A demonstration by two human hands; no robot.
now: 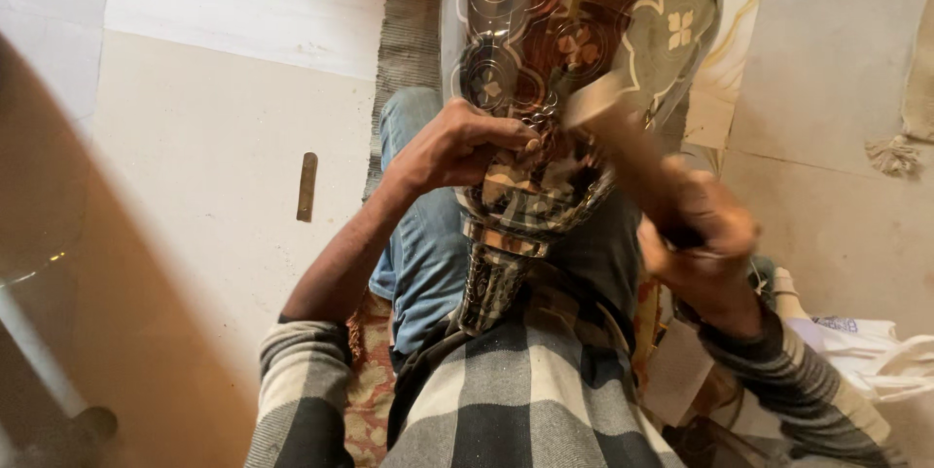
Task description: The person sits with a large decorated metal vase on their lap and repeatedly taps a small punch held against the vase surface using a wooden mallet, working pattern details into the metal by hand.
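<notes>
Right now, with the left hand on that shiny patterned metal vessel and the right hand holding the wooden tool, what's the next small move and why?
Probably bring the wooden tool back down onto the spot beside the left hand. The right hand is blurred as if mid-stroke, the tool's tip lies against the metal vessel, and the left hand's fingers press on the vessel there, steadying it on the lap.

A craft workshop floor: woven mat (404, 50), metal tool (306, 187) on bare floor (214, 166).

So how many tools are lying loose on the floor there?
1: a small brown bar lies alone on the pale floor, left of the left hand. Others may be hidden.
</notes>
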